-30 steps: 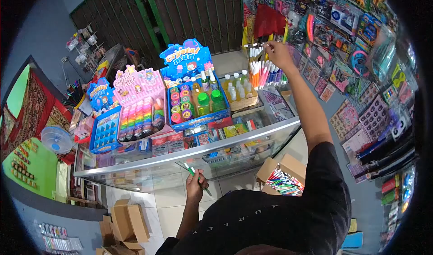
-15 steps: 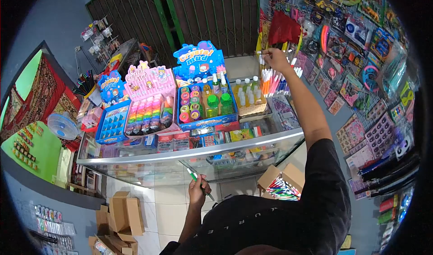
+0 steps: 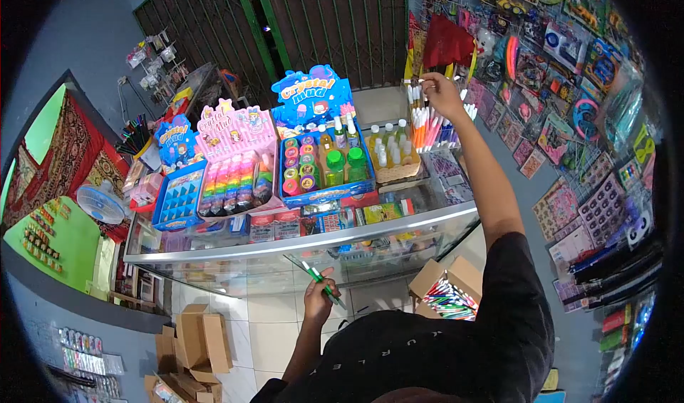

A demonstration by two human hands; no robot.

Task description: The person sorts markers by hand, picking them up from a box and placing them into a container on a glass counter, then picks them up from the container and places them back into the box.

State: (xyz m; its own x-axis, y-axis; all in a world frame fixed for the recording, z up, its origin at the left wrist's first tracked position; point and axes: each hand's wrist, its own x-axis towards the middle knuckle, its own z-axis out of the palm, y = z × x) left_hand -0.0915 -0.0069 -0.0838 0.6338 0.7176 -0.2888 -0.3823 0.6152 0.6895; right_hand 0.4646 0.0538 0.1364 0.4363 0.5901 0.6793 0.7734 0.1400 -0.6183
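Note:
My left hand is closed round green pens with white ends, held low in front of the glass counter. Two white ends show above the fingers. My right hand reaches over the far right of the counter, with its fingers bent together at the back of a group of upright pens. Orange, white and dark barrels stand in this group. White caps stick up close to the fingertips, but what the fingers pinch is too small to make out.
The glass counter carries Crystal Mud display boxes and a basket of bottles. On the floor stand a carton of pens and more cardboard boxes. Hanging goods cover the right wall.
My left hand has shifted slightly right, and a second white pen end now shows in it. My right hand has moved a little right and down at the pens.

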